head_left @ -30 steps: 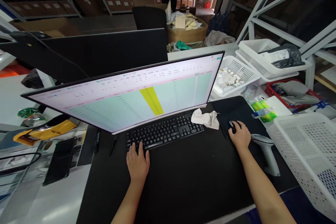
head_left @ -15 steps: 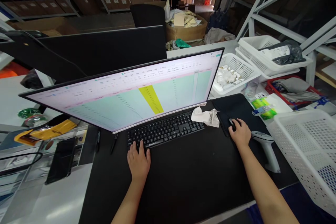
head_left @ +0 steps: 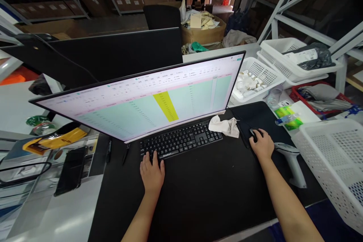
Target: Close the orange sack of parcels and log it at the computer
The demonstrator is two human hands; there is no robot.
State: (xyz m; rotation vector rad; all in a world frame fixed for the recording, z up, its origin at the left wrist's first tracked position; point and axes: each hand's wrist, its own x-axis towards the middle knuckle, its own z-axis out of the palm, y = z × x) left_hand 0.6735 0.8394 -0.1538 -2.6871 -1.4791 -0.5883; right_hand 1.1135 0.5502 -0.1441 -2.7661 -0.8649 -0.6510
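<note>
My left hand [head_left: 152, 174] lies with its fingers stretched out, the fingertips on the near left corner of a black keyboard [head_left: 181, 140]. On a black mouse pad [head_left: 249, 111], my right hand [head_left: 262, 144] is wrapped over a black computer mouse [head_left: 254, 134], which its fingers partly cover. Behind the keyboard stands a tilted monitor [head_left: 136, 109] showing a spreadsheet with one yellow column. A crumpled white tissue [head_left: 224, 126] covers the keyboard's right end. Just right of my right hand rests a grey-white barcode scanner [head_left: 293, 164].
White plastic baskets [head_left: 320, 151] line the right side, one holding small white rolls. On the left are a phone [head_left: 70, 170], a yellow tape dispenser [head_left: 55, 138] and two pens. A second monitor [head_left: 113, 53] stands behind. Farther back are a full carton [head_left: 202, 37] and two people.
The whole view has shifted slightly, so things sit a little farther right. Both hands keep their places on the keyboard and mouse. A person in the background has shifted stance.
</note>
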